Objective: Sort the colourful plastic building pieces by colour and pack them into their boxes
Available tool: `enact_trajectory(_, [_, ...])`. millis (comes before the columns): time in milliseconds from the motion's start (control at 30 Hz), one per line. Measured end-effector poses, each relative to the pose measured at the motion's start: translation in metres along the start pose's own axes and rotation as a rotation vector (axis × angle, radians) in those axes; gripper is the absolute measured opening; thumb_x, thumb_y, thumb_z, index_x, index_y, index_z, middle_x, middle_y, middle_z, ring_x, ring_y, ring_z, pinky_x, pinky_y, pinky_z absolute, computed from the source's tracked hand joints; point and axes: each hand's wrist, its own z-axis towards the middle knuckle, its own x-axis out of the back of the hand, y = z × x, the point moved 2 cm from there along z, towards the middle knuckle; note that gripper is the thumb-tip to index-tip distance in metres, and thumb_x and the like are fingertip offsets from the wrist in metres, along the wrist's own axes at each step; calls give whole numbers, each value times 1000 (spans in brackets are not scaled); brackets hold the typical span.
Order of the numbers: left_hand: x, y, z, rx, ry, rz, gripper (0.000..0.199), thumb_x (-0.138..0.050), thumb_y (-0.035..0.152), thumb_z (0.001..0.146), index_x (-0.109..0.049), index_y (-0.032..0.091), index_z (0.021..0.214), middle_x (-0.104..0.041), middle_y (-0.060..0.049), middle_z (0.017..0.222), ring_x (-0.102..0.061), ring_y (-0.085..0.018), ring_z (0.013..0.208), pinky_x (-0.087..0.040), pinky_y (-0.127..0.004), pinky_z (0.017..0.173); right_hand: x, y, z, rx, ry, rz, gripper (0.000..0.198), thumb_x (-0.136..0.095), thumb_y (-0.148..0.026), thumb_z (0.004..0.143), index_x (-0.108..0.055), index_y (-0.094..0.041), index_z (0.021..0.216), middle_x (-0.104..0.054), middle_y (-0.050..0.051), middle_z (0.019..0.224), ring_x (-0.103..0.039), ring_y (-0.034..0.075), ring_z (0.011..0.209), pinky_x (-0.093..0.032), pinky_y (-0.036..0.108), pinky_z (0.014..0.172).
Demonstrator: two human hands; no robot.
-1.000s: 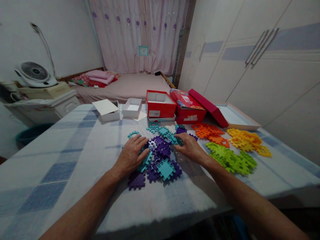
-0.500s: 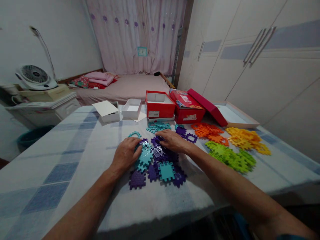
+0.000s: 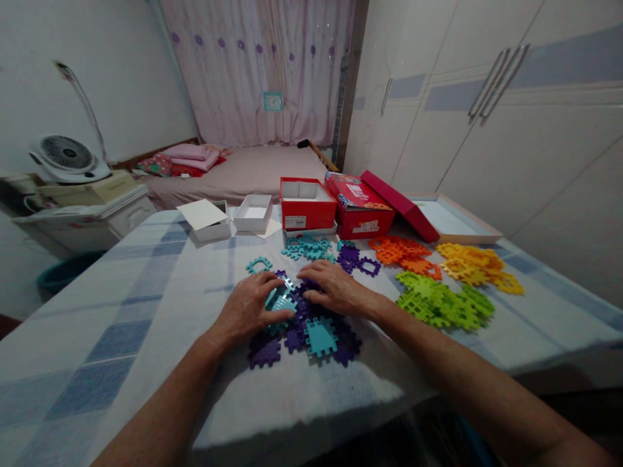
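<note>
My left hand (image 3: pixel 250 306) lies over the left side of a mixed pile, its thumb and fingers apart around a turquoise interlocking tile (image 3: pixel 281 299). Facing it, my right hand (image 3: pixel 337 287) rests on purple interlocking tiles (image 3: pixel 300 311), fingers stretched toward the left and thumb apart. Fingertips of both hands touch the pile, and the tiles beneath them are partly hidden. A square turquoise tile (image 3: pixel 321 336) lies on top at the near side. One purple tile (image 3: pixel 264 350) sits at the near left edge, and a turquoise frame piece (image 3: pixel 259 264) lies just beyond my left hand.
Sorted piles of turquoise (image 3: pixel 307 248), orange (image 3: pixel 403 255), yellow (image 3: pixel 479 266) and green tiles (image 3: pixel 442 301) lie farther back and right. Behind them stand a red box (image 3: pixel 307 214), another red box (image 3: pixel 365 220), a leaning red lid (image 3: pixel 402 206) and small white boxes (image 3: pixel 253 222).
My left thumb has spread away from its fingers across the turquoise tile. My right hand has come slightly nearer and lower over the purple tiles. The view has shifted slightly.
</note>
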Motion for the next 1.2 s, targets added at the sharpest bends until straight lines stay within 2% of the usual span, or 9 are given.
enact_trajectory(100, [-1, 0, -2, 4, -35, -54, 68, -70, 62, 68, -63, 17, 119, -60, -15, 125, -57, -31, 115, -44, -45, 100, -6, -8, -2, -23, -83, -27, 36, -56, -37, 91, -60, -17, 120, -62, 11, 119, -54, 25, 111, -37, 40, 93])
enact_trajectory(333, [-1, 9, 0, -14, -28, -242, 30, -74, 42, 71, -66, 20, 90, -64, -9, 116, -58, -26, 113, -46, -41, 99, 4, -3, -19, -174, -85, -65, 23, -54, -32, 91, -67, -17, 102, -65, 9, 104, -58, 22, 98, -39, 34, 85])
enact_trajectory(467, [-4, 12, 2, -13, 7, -293, 20, -70, 36, 76, -63, 20, 85, -64, -9, 115, -58, -25, 112, -45, -41, 99, -2, -9, -1, -193, -26, -26, 30, -54, -27, 90, -63, -16, 117, -62, 12, 116, -55, 23, 108, -39, 33, 90])
enact_trajectory(567, [-5, 12, 1, -4, 40, -285, 24, -67, 36, 78, -64, 19, 95, -61, -11, 121, -57, -25, 117, -45, -41, 101, -13, -12, 18, -177, -53, -20, 38, -58, -26, 87, -59, -16, 124, -59, 13, 120, -53, 24, 112, -39, 34, 90])
enact_trajectory(667, [0, 9, -1, 27, 79, -198, 37, -65, 41, 79, -63, 19, 108, -58, -13, 127, -54, -27, 121, -43, -44, 104, -21, -10, 29, -197, -59, -5, 31, -60, -27, 85, -63, -16, 114, -62, 12, 113, -54, 23, 107, -39, 33, 87])
enact_trajectory(867, [17, 14, -6, 104, -150, -72, 70, -75, 52, 64, -59, 21, 124, -54, -13, 134, -54, -32, 121, -45, -45, 102, -21, -5, 23, -267, 42, 119, 28, -65, -26, 79, -63, -13, 104, -64, 7, 96, -56, 17, 86, -39, 26, 76])
enact_trajectory(967, [19, 17, -7, 116, -195, -90, 60, -70, 43, 72, -57, 22, 127, -58, -10, 127, -59, -29, 113, -47, -43, 98, -9, -2, 19, -265, 107, 187, 20, -63, -23, 80, -64, -15, 98, -63, 2, 83, -54, 13, 75, -38, 24, 69])
enact_trajectory(1067, [16, 15, -5, 99, -170, -151, 50, -69, 38, 73, -61, 23, 121, -61, -9, 120, -60, -27, 110, -47, -40, 97, 7, 14, 23, -325, 193, 234, 14, -62, -21, 80, -67, -16, 91, -63, -1, 74, -55, 12, 69, -38, 23, 66])
enact_trajectory(1200, [12, 11, -1, 96, -106, -246, 42, -69, 34, 72, -66, 23, 112, -64, -8, 109, -60, -25, 104, -48, -40, 93, 27, 47, 33, -484, 303, 202, 20, -61, -24, 81, -66, -15, 99, -67, 3, 87, -60, 14, 80, -43, 24, 73])
